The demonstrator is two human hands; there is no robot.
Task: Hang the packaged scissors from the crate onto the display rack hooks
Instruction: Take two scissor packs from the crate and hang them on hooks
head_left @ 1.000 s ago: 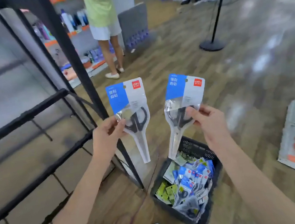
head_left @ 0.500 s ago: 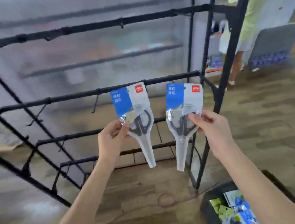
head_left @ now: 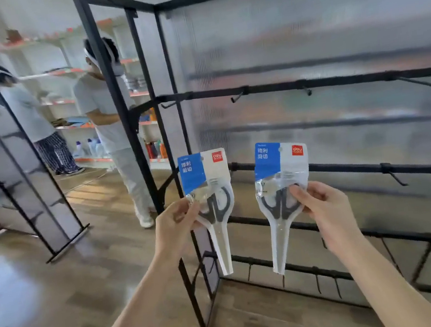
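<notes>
I hold two packaged scissors upright in front of the black display rack point(head_left: 335, 81). My left hand point(head_left: 174, 224) pinches the left pack point(head_left: 208, 192) at its left edge, by the grey handles. My right hand point(head_left: 322, 205) pinches the right pack point(head_left: 281, 184) at its right edge. Each pack has a blue and white card with a red logo on top. Bare hooks point(head_left: 238, 96) stick out from the rack's horizontal bars, above and to the right of the packs. The crate is out of view.
The rack has a translucent ribbed back panel point(head_left: 300, 26) and a corner post point(head_left: 133, 136) left of the packs. Two people point(head_left: 107, 109) stand at store shelves at the back left. Another black rack point(head_left: 15, 163) stands on the wooden floor at left.
My view has swung up and to the left, from the crate to the rack. Both hands keep hold of their packs, now raised in front of the rack's bars. The crate has left the view.
</notes>
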